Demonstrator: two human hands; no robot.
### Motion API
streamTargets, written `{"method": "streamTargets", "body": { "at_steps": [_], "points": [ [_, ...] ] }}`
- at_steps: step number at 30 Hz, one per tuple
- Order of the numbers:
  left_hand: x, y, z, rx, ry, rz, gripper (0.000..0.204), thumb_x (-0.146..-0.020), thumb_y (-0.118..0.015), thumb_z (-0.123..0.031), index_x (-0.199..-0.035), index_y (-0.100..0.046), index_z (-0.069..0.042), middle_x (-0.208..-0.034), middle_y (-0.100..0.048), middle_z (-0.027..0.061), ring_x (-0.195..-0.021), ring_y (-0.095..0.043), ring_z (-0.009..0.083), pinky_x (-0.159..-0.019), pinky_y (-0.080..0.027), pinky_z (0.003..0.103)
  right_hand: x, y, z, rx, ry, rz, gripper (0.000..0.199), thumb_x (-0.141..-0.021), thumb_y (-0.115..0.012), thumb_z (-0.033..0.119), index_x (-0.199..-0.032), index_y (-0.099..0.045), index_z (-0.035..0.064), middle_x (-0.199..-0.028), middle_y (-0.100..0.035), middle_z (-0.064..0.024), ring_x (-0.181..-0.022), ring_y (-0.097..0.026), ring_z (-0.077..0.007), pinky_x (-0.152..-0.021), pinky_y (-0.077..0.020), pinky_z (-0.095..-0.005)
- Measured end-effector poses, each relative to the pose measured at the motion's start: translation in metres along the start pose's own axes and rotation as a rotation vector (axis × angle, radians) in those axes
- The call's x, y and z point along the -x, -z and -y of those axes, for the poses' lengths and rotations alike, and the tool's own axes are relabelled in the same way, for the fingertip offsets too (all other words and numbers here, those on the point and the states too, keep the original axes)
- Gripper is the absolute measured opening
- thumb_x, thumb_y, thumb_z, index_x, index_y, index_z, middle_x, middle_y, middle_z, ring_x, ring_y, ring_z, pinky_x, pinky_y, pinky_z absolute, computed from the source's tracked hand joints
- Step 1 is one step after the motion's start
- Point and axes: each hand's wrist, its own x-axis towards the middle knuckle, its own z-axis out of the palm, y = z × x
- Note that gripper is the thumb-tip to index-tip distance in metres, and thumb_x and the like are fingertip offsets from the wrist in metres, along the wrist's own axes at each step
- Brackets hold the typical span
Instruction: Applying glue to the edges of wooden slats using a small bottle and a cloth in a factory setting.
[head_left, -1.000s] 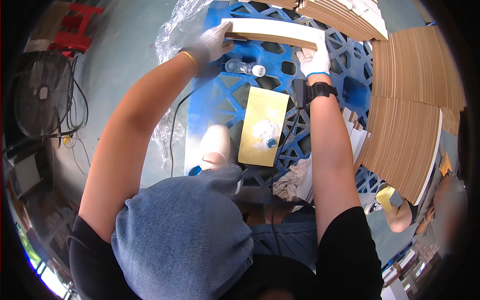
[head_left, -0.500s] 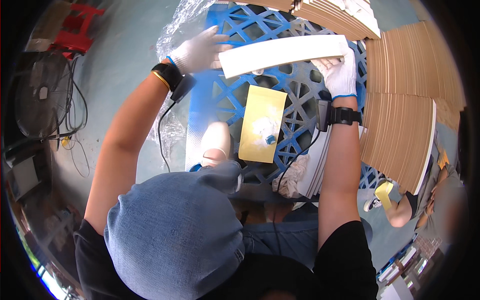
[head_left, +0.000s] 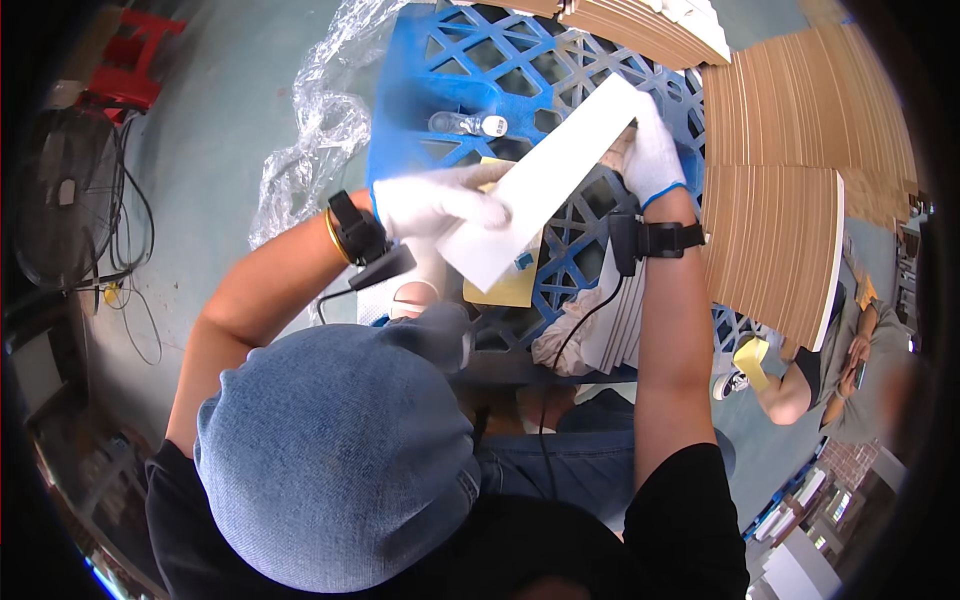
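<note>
Both my hands wear white knitted gloves. A long white board [head_left: 545, 185] is held slanted between them, its near end low and left, its far end up and right. My left hand [head_left: 435, 203] closes on the near end, thumb on the white face. At the far end my right hand [head_left: 645, 150] grips the edge, fingers partly behind the board. Beneath it lies a yellow sheet [head_left: 505, 290], now mostly covered, with a small blue block [head_left: 524, 261] on it. A small clear bottle with a white cap [head_left: 493, 125] rests beyond my left hand.
A blue lattice pallet [head_left: 480, 55] lies under the work. Stacked brown-edged boards [head_left: 775, 240] line the right, with more white boards [head_left: 615, 325] beside a crumpled cloth [head_left: 562, 335]. Plastic wrap [head_left: 325, 130] and a fan [head_left: 65, 200] are left. Another person [head_left: 860, 370] sits at right.
The board has swung from nearly level to a steep slant, its left end coming toward me. My left hand, loosely spread at that end before, has come nearer and closed on it.
</note>
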Motion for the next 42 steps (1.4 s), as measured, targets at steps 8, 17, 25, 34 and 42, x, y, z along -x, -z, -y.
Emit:
{"method": "streamTargets", "body": {
  "at_steps": [8,17,25,34,42],
  "points": [
    [0.006,-0.044,0.014,0.068,0.040,-0.204,0.100,-0.081,-0.079,-0.022,-0.162,-0.023,-0.004,-0.141,-0.055,0.0125,-0.125,-0.058,0.0190,-0.108,-0.047,0.033,-0.001,-0.018,-0.015,-0.022,-0.051,0.009,0.048,-0.103,-0.053,0.037,-0.124,-0.063,-0.0046,-0.110,-0.074,-0.0193,-0.095,-0.076,-0.0288,-0.082,-0.0651,-0.0419],
    [-0.004,-0.046,0.018,0.195,-0.023,-0.270,0.086,-0.085,-0.074,-0.023,-0.157,-0.032,-0.004,-0.135,-0.060,0.0116,-0.118,-0.063,0.0196,-0.103,-0.052,0.035,0.015,-0.038,-0.023,-0.195,0.157,-0.370,0.050,-0.104,-0.057,0.036,-0.140,-0.055,0.0030,-0.123,-0.068,-0.0147,-0.114,-0.066,-0.0208,-0.096,-0.0549,-0.0357],
    [0.010,-0.033,0.017,0.084,0.019,-0.318,0.077,-0.087,-0.070,-0.023,-0.154,-0.037,-0.004,-0.138,-0.059,0.0117,-0.121,-0.063,0.0218,-0.104,-0.051,0.037,0.122,-0.042,-0.031,0.980,1.013,0.682,0.036,-0.101,-0.054,0.017,-0.130,-0.065,0.0001,-0.130,-0.068,-0.0190,-0.127,-0.061,-0.0380,-0.119,-0.0364,-0.0499],
    [0.012,-0.052,0.012,0.102,0.124,-0.249,0.088,-0.083,-0.073,-0.024,-0.158,-0.032,-0.003,-0.139,-0.057,0.0125,-0.123,-0.060,0.0217,-0.108,-0.048,0.037,-0.004,0.028,-0.007,1.558,1.141,0.076,0.032,-0.099,-0.050,0.020,-0.122,-0.067,0.0057,-0.127,-0.067,-0.0127,-0.118,-0.061,-0.0311,-0.101,-0.0449,-0.0432],
    [-0.007,-0.038,0.023,-0.103,-0.096,-0.284,0.096,-0.078,-0.080,-0.021,-0.159,-0.030,-0.005,-0.138,-0.057,0.0113,-0.126,-0.057,0.0206,-0.109,-0.045,0.036,0.049,0.003,-0.067,-0.317,-0.045,0.042,0.054,-0.105,-0.055,0.049,-0.143,-0.049,0.0121,-0.131,-0.059,-0.0063,-0.117,-0.062,-0.0224,-0.096,-0.0529,-0.0455]
  ]
}}
